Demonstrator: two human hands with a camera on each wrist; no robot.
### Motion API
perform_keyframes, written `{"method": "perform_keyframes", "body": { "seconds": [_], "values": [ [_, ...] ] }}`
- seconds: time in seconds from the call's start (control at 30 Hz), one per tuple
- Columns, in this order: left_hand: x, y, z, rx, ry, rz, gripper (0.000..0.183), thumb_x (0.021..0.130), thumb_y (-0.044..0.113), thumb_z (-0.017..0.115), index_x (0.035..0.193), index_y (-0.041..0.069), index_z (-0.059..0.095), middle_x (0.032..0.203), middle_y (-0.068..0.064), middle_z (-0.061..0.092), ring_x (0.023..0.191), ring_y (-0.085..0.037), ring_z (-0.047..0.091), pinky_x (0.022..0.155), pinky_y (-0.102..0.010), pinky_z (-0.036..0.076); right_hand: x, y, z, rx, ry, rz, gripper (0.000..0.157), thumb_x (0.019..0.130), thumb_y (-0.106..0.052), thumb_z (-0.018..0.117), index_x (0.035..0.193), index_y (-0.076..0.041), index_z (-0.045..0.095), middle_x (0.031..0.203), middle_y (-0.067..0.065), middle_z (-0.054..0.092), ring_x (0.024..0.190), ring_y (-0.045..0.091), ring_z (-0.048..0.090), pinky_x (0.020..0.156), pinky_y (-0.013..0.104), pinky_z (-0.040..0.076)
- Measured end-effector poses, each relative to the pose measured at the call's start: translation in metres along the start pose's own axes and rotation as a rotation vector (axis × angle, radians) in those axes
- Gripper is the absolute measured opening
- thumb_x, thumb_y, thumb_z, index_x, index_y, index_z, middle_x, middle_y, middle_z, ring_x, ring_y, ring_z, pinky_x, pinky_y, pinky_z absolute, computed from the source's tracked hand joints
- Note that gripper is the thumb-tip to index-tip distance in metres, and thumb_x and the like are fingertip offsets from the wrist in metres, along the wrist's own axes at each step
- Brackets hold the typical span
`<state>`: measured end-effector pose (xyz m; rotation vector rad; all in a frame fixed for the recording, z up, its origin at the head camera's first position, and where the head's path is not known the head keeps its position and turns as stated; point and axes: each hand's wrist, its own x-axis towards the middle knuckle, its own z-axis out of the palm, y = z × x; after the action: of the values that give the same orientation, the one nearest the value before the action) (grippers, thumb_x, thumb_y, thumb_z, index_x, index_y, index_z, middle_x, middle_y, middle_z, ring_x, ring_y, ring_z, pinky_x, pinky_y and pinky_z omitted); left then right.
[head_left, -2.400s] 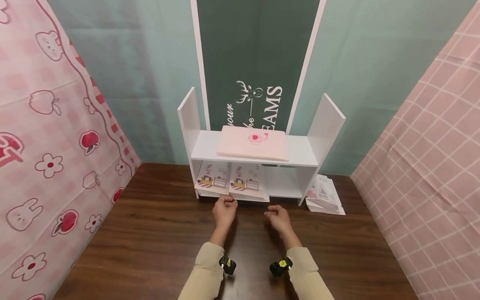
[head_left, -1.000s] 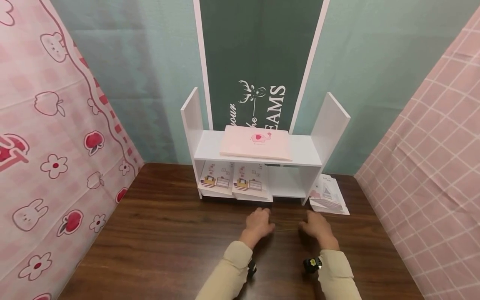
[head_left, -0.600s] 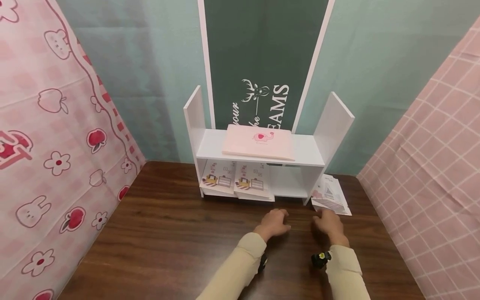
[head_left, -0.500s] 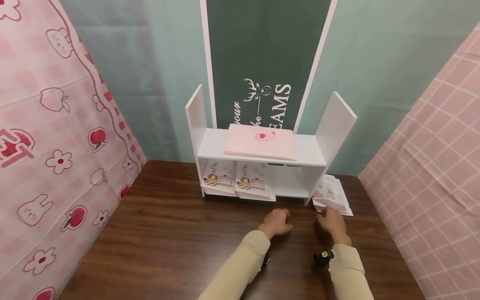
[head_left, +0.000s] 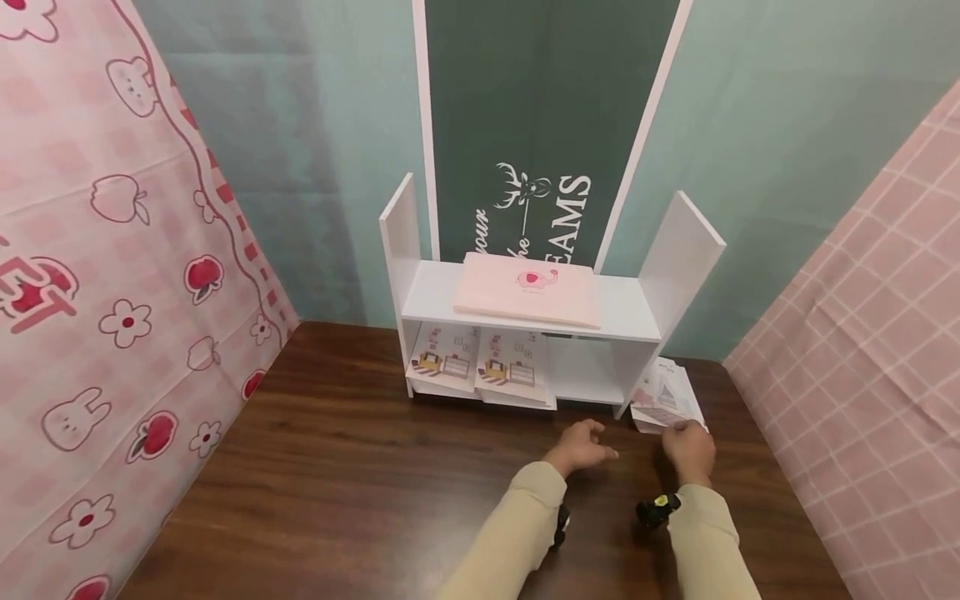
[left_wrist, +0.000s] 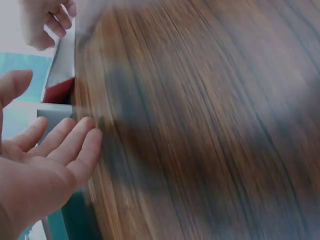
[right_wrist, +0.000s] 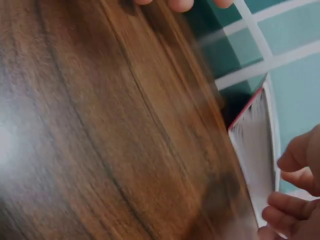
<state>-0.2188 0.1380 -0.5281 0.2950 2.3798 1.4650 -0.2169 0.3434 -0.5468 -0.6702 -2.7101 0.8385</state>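
To the right of the white shelf [head_left: 630, 304], a small pile of books [head_left: 666, 390] with pale illustrated covers lies on the table. My right hand [head_left: 688, 450] is at its front edge, thumb and fingers pinching the top book. The right wrist view shows the thick white page block of a book [right_wrist: 255, 150] with a red edge beside the curled fingers. My left hand [head_left: 581, 448] is held over the table before the shelf, its fingers extended and spread, palm bare in the left wrist view.
Inside the lower shelf, two stacks of illustrated books [head_left: 444, 357] sit side by side at left and middle, slightly over the front edge. A pink elephant book [head_left: 525, 292] lies on the upper board. Patterned pink cloths [head_left: 862, 350] hang at both sides of the brown table [head_left: 337, 500].
Both hands have moved right from in front of the shelf. The right hand has come to the front edge of the right-hand pile; the left has let go of the shelf's middle stack.
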Motion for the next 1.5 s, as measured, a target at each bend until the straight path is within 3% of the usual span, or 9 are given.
{"method": "perform_keyframes", "body": {
  "seconds": [0.13, 0.43, 0.63, 0.77, 0.9, 1.03, 1.13, 1.23, 1.5],
  "values": [
    [0.000, 0.002, 0.011, -0.097, -0.015, -0.039, 0.045, 0.073, 0.015, 0.076, 0.114, 0.003, 0.061, 0.101, -0.013, 0.063, 0.089, -0.016, 0.058, 0.074, -0.025, 0.046, 0.002, 0.011, 0.002, 0.034, 0.046, 0.042, 0.034, 0.079, -0.014, 0.048, 0.094, 0.014, 0.060, 0.100, 0.038, 0.055, 0.091, 0.054, 0.050, 0.077, 0.058, 0.039],
    [0.002, 0.007, 0.029, -0.148, -0.005, -0.047, 0.048, 0.073, 0.014, 0.076, 0.116, 0.002, 0.059, 0.103, -0.014, 0.062, 0.091, -0.019, 0.058, 0.075, -0.028, 0.047, 0.006, 0.024, -0.001, 0.054, 0.054, 0.090, 0.045, 0.084, -0.020, 0.048, 0.107, 0.018, 0.052, 0.106, 0.042, 0.048, 0.099, 0.059, 0.041, 0.084, 0.062, 0.032],
    [0.004, 0.005, 0.041, -0.256, 0.021, -0.029, 0.056, 0.071, 0.010, 0.075, 0.122, 0.000, 0.054, 0.114, -0.017, 0.058, 0.106, -0.029, 0.054, 0.083, -0.030, 0.045, 0.012, 0.024, -0.004, 0.100, -0.004, 0.104, 0.058, 0.087, -0.028, 0.055, 0.119, 0.020, 0.044, 0.116, 0.041, 0.044, 0.108, 0.055, 0.041, 0.095, 0.056, 0.031],
    [0.007, 0.005, 0.045, -0.289, 0.009, -0.001, 0.062, 0.071, 0.010, 0.075, 0.128, 0.000, 0.050, 0.122, -0.019, 0.055, 0.112, -0.033, 0.052, 0.086, -0.032, 0.045, 0.019, 0.021, -0.006, 0.077, -0.077, 0.087, 0.066, 0.088, -0.034, 0.052, 0.122, 0.022, 0.039, 0.121, 0.041, 0.040, 0.111, 0.055, 0.038, 0.098, 0.056, 0.029],
    [0.012, 0.006, 0.045, -0.304, -0.012, -0.033, 0.063, 0.073, 0.009, 0.072, 0.131, 0.003, 0.048, 0.126, -0.016, 0.052, 0.101, -0.029, 0.056, 0.077, -0.035, 0.048, 0.022, 0.019, -0.007, 0.007, -0.129, 0.026, 0.063, 0.086, -0.031, 0.054, 0.113, 0.025, 0.044, 0.115, 0.043, 0.044, 0.104, 0.056, 0.043, 0.092, 0.058, 0.034],
    [0.019, 0.012, 0.045, -0.321, -0.052, -0.026, 0.062, 0.074, 0.001, 0.066, 0.133, 0.005, 0.047, 0.129, -0.015, 0.050, 0.096, -0.021, 0.053, 0.065, -0.032, 0.047, 0.022, 0.019, -0.008, -0.026, -0.113, 0.006, 0.055, 0.084, -0.026, 0.054, 0.106, 0.025, 0.050, 0.108, 0.043, 0.048, 0.097, 0.056, 0.047, 0.086, 0.058, 0.037],
    [0.022, 0.015, 0.043, -0.320, -0.069, 0.016, 0.064, 0.072, -0.005, 0.062, 0.133, 0.004, 0.047, 0.132, -0.016, 0.048, 0.111, -0.022, 0.048, 0.075, -0.030, 0.045, 0.022, 0.020, -0.006, -0.015, -0.104, 0.009, 0.053, 0.082, -0.023, 0.053, 0.106, 0.024, 0.050, 0.109, 0.043, 0.048, 0.098, 0.056, 0.047, 0.087, 0.057, 0.037],
    [0.024, 0.016, 0.042, -0.320, -0.085, 0.009, 0.064, 0.072, -0.006, 0.061, 0.133, 0.004, 0.046, 0.133, -0.016, 0.047, 0.119, -0.025, 0.045, 0.082, -0.033, 0.045, 0.023, 0.022, -0.006, 0.003, -0.119, 0.018, 0.053, 0.082, -0.022, 0.052, 0.108, 0.024, 0.049, 0.111, 0.043, 0.047, 0.100, 0.056, 0.045, 0.089, 0.057, 0.036],
    [0.023, 0.016, 0.047, -0.394, -0.153, -0.045, 0.066, 0.074, -0.004, 0.059, 0.137, 0.006, 0.042, 0.138, -0.013, 0.044, 0.109, -0.021, 0.048, 0.080, -0.048, 0.047, 0.020, 0.022, -0.009, 0.167, -0.135, 0.117, 0.054, 0.082, -0.019, 0.053, 0.117, 0.021, 0.043, 0.119, 0.041, 0.043, 0.110, 0.053, 0.039, 0.097, 0.054, 0.031]
  ]
}}
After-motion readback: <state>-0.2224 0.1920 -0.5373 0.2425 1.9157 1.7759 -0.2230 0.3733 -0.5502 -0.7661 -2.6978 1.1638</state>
